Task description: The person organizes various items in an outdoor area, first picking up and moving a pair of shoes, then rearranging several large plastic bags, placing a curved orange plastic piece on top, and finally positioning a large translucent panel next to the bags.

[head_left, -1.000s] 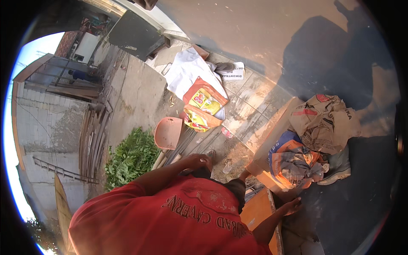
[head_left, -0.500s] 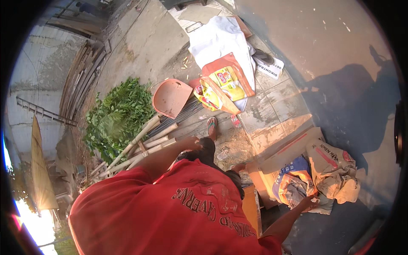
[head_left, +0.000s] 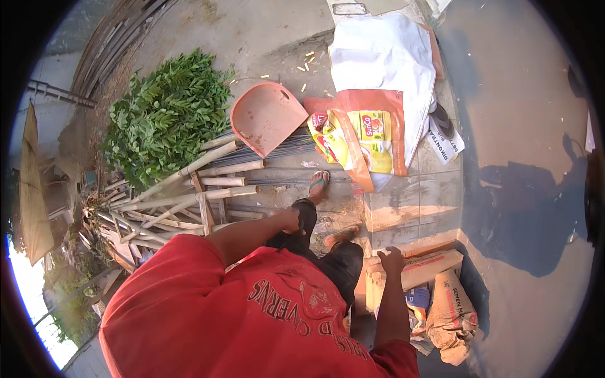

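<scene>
My left hand (head_left: 292,220) rests by my knee on the dark trousers (head_left: 309,217); its fingers are mostly hidden. My right hand (head_left: 392,259) is raised over the near end of a long brown cardboard piece (head_left: 432,266), its fingers loosely bent and apart, holding nothing I can see. Below that piece lie a crumpled brown paper sack (head_left: 451,318) and a blue and orange sack (head_left: 417,302), partly covered by my right forearm and the other sack. My feet in sandals (head_left: 319,184) stand on the tiled ledge.
Ahead lies a white and orange printed banner sheet (head_left: 378,57) with a dark sandal (head_left: 442,121) beside it. An orange dustpan (head_left: 265,116), bamboo poles (head_left: 220,181) and a heap of leafy branches (head_left: 167,116) are on the left. Smooth grey ground (head_left: 517,82) extends right.
My right hand has left the sacks and come up toward my feet. The sacks now lie lower in view beside the cardboard. My left hand stays by the knee; the view has shifted.
</scene>
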A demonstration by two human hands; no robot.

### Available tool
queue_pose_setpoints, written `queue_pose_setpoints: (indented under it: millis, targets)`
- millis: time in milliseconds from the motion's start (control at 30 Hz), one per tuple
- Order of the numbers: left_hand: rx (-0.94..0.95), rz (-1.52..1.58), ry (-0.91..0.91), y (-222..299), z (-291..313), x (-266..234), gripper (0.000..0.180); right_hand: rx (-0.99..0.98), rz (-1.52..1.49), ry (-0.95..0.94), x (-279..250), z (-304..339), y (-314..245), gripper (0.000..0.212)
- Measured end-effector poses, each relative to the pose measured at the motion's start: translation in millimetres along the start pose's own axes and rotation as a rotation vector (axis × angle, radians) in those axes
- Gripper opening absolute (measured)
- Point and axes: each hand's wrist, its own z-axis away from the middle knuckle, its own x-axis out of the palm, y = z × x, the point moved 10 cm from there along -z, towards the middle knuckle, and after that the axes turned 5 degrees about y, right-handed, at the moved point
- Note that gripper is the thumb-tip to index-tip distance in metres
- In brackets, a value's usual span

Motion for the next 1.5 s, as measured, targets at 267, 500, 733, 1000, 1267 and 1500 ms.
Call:
queue_pose_setpoints:
  millis: [267, 500, 733, 1000, 1267, 1500]
  targets:
    - [-0.239, 0.049, 0.332, -5, -44, 25, 0.106, -0.123, 0.024, 0.308, -24, -305, -108, 0.088]
    - [-0.263, 0.011, 0.394, -2, -58, 50, 0.099, 0.269, 0.161, 0.071, 66, -422, -95, 0.081]
    - [-0.267, 0.036, 0.432, 13, -46, 56, 0.094, 0.042, -0.124, 0.128, 62, -367, -105, 0.052]
    - [-0.128, 0.122, 0.399, -4, -44, 68, 0.089, -0.013, -0.072, -0.304, 30, -301, -128, 0.067]
    - [-0.115, 0.196, 0.395, -32, -38, 55, 0.086, -0.306, -0.013, 0.452, -78, -222, -270, 0.036]
    - [0.324, 0.673, 0.872, -10, -26, -100, 0.107, -0.463, -0.486, 1.213, -412, 7, -218, 0.027]
